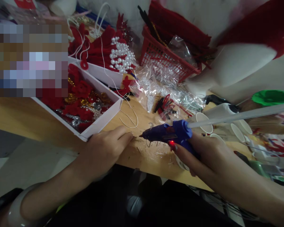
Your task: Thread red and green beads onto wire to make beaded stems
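A blue glue gun (167,132) with a long pale glue stick (241,116) out of its back is gripped in my right hand (203,154). Its dark nozzle points left, close to the fingertips of my left hand (109,149). Those left fingers are pinched together near the table's front edge; whatever they hold is too small to make out. Beneath the nozzle, thin strings of glue (151,151) lie on the wooden table (130,157). A red light shows beside my right thumb.
At left stands a white box (104,118) of red, gold and silver pieces. Behind are pearl bunches (121,56), a red basket (165,60) and clear plastic bags (153,80). White cups (204,123) lie at right. A thin white cord (136,118) curls behind my left hand.
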`<state>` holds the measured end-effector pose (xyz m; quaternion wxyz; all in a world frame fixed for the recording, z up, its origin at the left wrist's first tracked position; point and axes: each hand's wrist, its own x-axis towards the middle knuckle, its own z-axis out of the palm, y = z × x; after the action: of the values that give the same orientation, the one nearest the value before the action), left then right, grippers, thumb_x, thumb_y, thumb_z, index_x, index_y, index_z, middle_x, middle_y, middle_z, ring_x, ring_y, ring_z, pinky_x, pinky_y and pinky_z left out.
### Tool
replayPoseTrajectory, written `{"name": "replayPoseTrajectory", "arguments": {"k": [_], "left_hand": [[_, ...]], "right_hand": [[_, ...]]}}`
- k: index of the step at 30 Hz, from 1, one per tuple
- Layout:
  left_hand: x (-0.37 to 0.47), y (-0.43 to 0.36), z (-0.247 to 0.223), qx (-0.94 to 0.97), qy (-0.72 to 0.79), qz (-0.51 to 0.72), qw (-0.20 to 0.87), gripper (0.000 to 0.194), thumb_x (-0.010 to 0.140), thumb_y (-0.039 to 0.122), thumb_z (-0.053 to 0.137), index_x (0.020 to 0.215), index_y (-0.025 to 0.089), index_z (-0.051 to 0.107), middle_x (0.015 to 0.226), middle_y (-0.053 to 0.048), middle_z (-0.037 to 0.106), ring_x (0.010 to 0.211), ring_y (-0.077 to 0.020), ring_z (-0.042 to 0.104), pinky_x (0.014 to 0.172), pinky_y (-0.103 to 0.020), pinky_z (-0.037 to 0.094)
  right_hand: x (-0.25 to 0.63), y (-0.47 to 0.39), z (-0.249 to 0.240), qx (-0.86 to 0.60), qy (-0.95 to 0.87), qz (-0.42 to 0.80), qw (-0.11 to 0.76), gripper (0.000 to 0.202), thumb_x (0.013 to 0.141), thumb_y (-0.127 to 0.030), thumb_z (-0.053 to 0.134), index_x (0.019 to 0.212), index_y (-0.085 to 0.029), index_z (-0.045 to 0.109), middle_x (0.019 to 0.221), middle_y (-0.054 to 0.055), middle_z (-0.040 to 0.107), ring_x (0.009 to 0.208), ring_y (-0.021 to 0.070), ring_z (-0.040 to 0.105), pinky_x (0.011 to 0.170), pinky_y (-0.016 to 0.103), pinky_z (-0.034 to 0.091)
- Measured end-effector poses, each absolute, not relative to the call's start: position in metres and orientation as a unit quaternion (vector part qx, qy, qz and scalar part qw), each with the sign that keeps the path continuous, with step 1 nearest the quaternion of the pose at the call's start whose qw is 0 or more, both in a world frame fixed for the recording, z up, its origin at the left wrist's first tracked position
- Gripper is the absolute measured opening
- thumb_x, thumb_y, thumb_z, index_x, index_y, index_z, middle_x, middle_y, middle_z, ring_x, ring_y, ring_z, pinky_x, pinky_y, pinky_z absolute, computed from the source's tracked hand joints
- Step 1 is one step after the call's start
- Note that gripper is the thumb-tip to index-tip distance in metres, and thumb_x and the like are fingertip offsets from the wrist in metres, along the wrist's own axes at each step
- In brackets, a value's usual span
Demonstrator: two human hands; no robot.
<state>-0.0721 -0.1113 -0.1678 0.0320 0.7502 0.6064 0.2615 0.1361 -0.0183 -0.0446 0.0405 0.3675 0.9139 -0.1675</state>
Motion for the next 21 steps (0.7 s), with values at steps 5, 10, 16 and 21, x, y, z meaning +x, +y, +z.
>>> {"name": "replayPoseTrajectory", "arguments": {"k": [5,10,16,21], "left_hand": [[-0.0722,-0.1126,-0.1655,0.749,0.609,0.257,0.038,0.026,0.097,0.014,0.041,0.097,0.016,0.067,0.08,-0.003,0.066,0.068,-0.0209,0.065,0.056,-0.033,0.043],[-0.0718,-0.1111,-0.1655,0.748,0.611,0.257,0.031,0.028,0.099,0.016,0.04,0.096,0.017,0.067,0.08,-0.003,0.066,0.067,-0.0198,0.065,0.057,-0.032,0.044],[-0.0711,-0.1107,-0.1678,0.749,0.612,0.253,0.028,0.027,0.099,0.018,0.04,0.094,0.018,0.066,0.08,-0.002,0.067,0.067,-0.0186,0.064,0.056,-0.031,0.042],[-0.0712,-0.1117,-0.1667,0.746,0.614,0.256,0.032,0.029,0.1,0.018,0.038,0.096,0.017,0.067,0.081,-0.003,0.067,0.068,-0.0194,0.064,0.057,-0.032,0.043]], "right_hand": [[0.1352,-0.0178,-0.047,0.353,0.921,-0.153,0.057,0.028,0.097,-0.036,0.047,0.074,-0.022,0.051,0.051,-0.004,0.053,0.041,0.0112,0.049,0.042,0.024,0.033],[0.1346,-0.0173,-0.0457,0.353,0.92,-0.162,0.047,0.027,0.096,-0.036,0.047,0.074,-0.022,0.052,0.05,-0.004,0.053,0.041,0.0112,0.048,0.042,0.023,0.034],[0.1369,-0.0151,-0.0464,0.355,0.925,-0.133,0.035,0.031,0.096,-0.038,0.048,0.069,-0.023,0.049,0.047,-0.005,0.049,0.037,0.0105,0.042,0.039,0.024,0.028],[0.1375,-0.015,-0.0497,0.341,0.929,-0.137,0.039,0.031,0.097,-0.039,0.046,0.071,-0.023,0.051,0.05,-0.003,0.052,0.04,0.0117,0.045,0.041,0.025,0.03]]}}
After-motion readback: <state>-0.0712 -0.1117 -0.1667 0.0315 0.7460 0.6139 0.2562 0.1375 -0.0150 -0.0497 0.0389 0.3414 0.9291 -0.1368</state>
